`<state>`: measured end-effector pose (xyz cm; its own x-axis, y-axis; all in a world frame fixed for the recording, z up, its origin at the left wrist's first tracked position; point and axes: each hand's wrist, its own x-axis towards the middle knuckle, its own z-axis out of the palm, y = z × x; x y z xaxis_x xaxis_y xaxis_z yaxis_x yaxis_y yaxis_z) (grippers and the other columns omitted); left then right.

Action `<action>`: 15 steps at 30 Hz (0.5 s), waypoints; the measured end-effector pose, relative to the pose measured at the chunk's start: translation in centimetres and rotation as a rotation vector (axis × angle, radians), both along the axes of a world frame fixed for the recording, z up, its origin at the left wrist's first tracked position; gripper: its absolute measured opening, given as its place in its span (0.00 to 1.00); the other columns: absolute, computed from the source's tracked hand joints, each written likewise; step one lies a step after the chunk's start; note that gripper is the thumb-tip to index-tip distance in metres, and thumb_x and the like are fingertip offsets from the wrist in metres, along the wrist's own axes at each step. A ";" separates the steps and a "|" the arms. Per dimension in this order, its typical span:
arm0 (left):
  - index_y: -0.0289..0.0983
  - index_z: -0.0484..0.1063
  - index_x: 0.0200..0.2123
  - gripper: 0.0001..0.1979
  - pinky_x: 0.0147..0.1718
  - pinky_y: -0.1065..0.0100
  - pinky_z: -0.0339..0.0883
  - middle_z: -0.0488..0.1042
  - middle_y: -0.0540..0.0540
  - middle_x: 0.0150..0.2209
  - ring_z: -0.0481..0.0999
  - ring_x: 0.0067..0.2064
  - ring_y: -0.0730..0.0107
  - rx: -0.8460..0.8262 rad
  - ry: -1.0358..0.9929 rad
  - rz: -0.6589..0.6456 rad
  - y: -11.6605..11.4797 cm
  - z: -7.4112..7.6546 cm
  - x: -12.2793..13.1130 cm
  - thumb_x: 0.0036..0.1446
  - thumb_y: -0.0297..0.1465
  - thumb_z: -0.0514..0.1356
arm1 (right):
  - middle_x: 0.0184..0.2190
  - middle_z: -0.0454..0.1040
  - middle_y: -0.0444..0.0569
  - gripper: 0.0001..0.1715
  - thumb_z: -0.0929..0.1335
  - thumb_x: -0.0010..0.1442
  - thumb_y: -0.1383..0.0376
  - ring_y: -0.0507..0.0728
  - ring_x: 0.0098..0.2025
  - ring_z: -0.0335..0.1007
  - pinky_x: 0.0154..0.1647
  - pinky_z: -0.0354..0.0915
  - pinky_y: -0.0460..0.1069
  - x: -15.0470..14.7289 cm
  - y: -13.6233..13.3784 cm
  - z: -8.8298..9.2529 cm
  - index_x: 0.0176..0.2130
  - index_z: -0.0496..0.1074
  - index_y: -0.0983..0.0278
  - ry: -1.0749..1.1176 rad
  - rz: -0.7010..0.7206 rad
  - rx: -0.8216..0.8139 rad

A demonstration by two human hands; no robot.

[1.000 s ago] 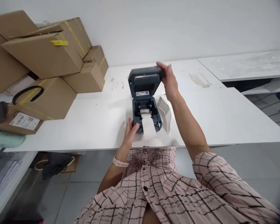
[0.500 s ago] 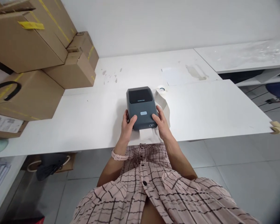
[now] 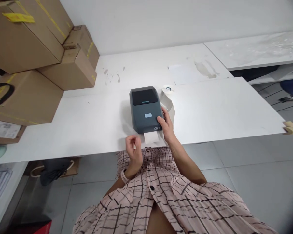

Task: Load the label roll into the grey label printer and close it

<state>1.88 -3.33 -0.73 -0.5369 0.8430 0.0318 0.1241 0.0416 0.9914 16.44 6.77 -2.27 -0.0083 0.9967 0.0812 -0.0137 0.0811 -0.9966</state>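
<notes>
A dark grey label printer (image 3: 145,109) stands closed on the white table (image 3: 217,110), with a strip of white label paper (image 3: 151,137) sticking out of its front slot. My right hand (image 3: 165,126) rests on the printer's front right corner, thumb on the lid. My left hand (image 3: 133,150) hovers just off the table's near edge, left of the paper strip, its fingers loosely curled and holding nothing that I can make out. A roll of white labels (image 3: 167,89) with a loose tail lies right of the printer.
Stacked cardboard boxes (image 3: 34,58) fill the table's left end. A white sheet (image 3: 180,73) lies on the far part of the table. A second white surface (image 3: 258,48) and shelf stand at right. Bags sit on the tiled floor beneath the table (image 3: 52,169).
The printer's lid went from raised to shut, and both hands pressed its front. Now my left hand has come off the printer and drawn back toward me; the right hand stays on it.
</notes>
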 end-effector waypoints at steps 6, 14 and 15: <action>0.40 0.64 0.21 0.27 0.20 0.69 0.52 0.62 0.54 0.19 0.58 0.19 0.77 -0.289 -0.367 -0.448 0.6 1.1 1.2 0.54 0.56 0.64 | 0.71 0.63 0.54 0.42 0.67 0.63 0.43 0.66 0.73 0.58 0.74 0.58 0.64 -0.2 0.3 -0.4 0.69 0.59 0.56 -0.008 -0.041 0.013; 0.39 0.65 0.21 0.28 0.19 0.71 0.51 0.62 0.56 0.17 0.57 0.18 0.79 -0.251 -0.223 -0.473 1.2 -0.1 0.4 0.53 0.57 0.64 | 0.62 0.74 0.51 0.31 0.62 0.71 0.54 0.65 0.71 0.61 0.73 0.56 0.69 0.2 -1.2 3.9 0.70 0.56 0.48 -0.470 -0.142 0.441; 0.39 0.66 0.22 0.27 0.20 0.71 0.52 0.63 0.55 0.17 0.59 0.19 0.78 -0.244 -0.210 -0.500 1.0 -0.4 0.1 0.54 0.56 0.64 | 0.56 0.78 0.49 0.31 0.62 0.72 0.57 0.65 0.69 0.63 0.73 0.55 0.69 0.2 -1.4 4.5 0.71 0.55 0.47 -0.540 -0.107 0.536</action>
